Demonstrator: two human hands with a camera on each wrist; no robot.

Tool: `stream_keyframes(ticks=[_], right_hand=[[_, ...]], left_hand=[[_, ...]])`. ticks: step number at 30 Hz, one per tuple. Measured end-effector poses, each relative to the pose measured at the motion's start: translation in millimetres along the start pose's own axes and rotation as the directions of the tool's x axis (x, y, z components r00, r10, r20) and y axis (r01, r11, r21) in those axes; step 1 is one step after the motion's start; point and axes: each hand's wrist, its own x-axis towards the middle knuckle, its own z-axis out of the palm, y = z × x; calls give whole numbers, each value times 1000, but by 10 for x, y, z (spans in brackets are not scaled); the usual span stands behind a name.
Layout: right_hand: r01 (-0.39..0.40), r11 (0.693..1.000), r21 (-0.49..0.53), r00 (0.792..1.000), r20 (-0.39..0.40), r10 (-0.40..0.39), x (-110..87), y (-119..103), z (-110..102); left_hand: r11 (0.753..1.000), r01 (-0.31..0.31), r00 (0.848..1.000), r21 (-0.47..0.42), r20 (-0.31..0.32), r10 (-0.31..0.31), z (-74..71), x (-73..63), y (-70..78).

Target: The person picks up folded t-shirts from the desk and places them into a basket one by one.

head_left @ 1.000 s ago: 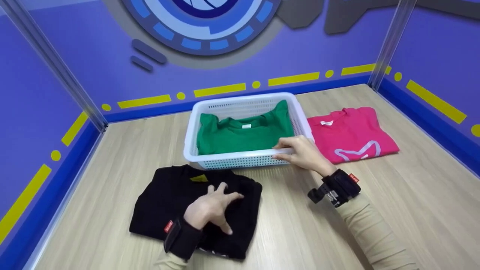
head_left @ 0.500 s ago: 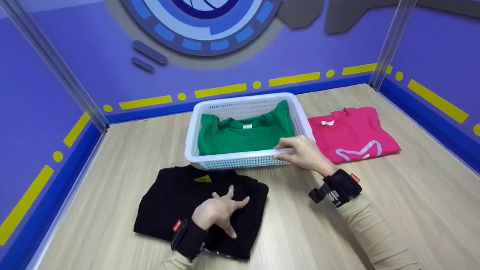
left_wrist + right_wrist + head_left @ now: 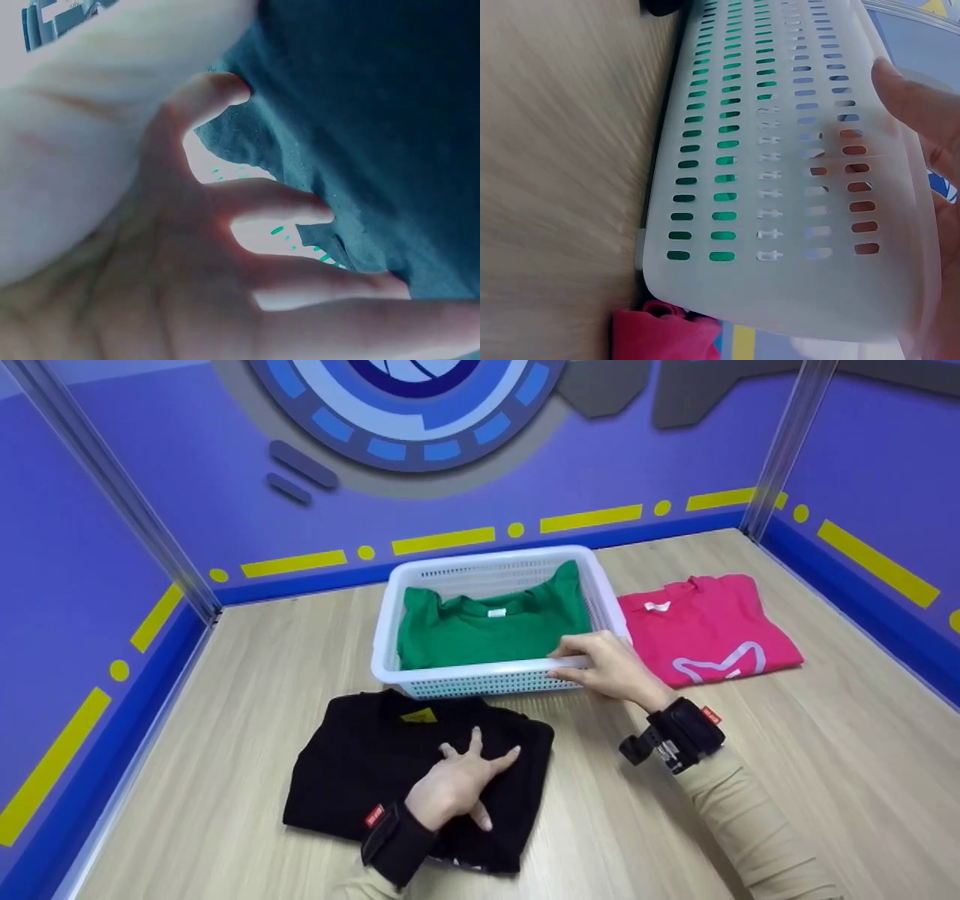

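Spread fingers of my left hand rest on a folded black T-shirt with a yellow neck label, lying in front of the basket. The left wrist view shows those fingertips against the dark cloth. My right hand grips the front rim of a white plastic basket near its right corner. In the right wrist view the thumb lies outside the basket's slotted wall, the other fingers behind the rim. A folded green T-shirt lies inside, its sides riding up the basket walls.
To the basket's right lies a folded pink T-shirt with a pale star outline, close against the basket. The wooden table is bounded by blue-purple panels at the back and both sides. The basket stands near the back panel.
My left hand and the black T-shirt under it have slid a little to the right along the table. The right hand and the basket have stayed in place.
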Motion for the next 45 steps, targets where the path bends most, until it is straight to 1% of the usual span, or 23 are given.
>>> stream_keyframes(ticks=[1,3,5,6,8,10,12,14,15,17,19,21,23,24,27,29,31,34,38,42,45], right_hand=[[12,1000,-15,1000,4,-12,-4,-7,-8],[66,996,-52,998,-1,-66,-2,-34,-15],[133,988,-83,991,-23,-135,9,-113,-25],[161,983,-91,985,-47,-165,16,-185,-24],[220,973,-62,970,-94,-225,32,-364,-9],[252,967,-32,962,-99,-254,26,-579,38],[266,964,-27,963,-47,-267,-6,-778,137],[275,959,-59,960,72,-271,-64,-922,270],[279,956,-92,954,139,-265,-102,-980,340],[293,943,-155,933,260,-247,-173,-1064,486],[309,928,-206,908,354,-224,-247,-1112,603],[316,916,-246,889,414,-196,-307,-1132,686],[312,910,-273,878,448,-167,-344,-1138,736],[307,909,-282,875,459,-153,-354,-1138,749],[277,917,-287,869,481,-112,-358,-1138,753],[250,925,-285,863,499,-80,-349,-1137,732],[219,934,-283,851,523,-41,-340,-1133,701],[172,944,-282,830,558,16,-325,-1116,637],[133,947,-292,801,595,71,-320,-1068,550],[124,938,-324,784,611,107,-327,-1018,484],[120,932,-342,776,618,127,-327,-985,444]], left_hand=[[1000,2,1000,-22,-1,-2,-12,-11,-13],[997,12,1000,-75,-5,-13,-51,-41,-62],[993,46,999,-112,-22,-49,-114,-85,-136],[990,69,997,-124,-35,-74,-156,-111,-187],[981,134,988,-140,-54,-143,-247,-156,-310],[965,220,972,-143,-49,-229,-328,-186,-452],[945,296,953,-140,-27,-302,-380,-198,-597],[927,354,935,-123,14,-355,-394,-186,-715],[922,370,929,-114,31,-369,-390,-175,-759],[920,380,925,-98,51,-377,-377,-159,-825],[923,374,927,-87,63,-370,-362,-143,-856],[928,366,930,-73,68,-361,-350,-134,-867],[929,365,930,-61,75,-360,-346,-129,-864],[927,370,927,-59,80,-365,-347,-130,-859],[917,393,918,-64,94,-386,-343,-124,-840],[915,398,915,-59,98,-392,-337,-119,-818],[915,400,914,-52,100,-394,-326,-114,-786],[924,383,920,-13,93,-380,-302,-108,-710],[926,377,924,-3,74,-376,-260,-84,-581],[928,372,928,-20,43,-371,-224,-71,-472],[936,350,937,-21,11,-350,-204,-78,-417]])
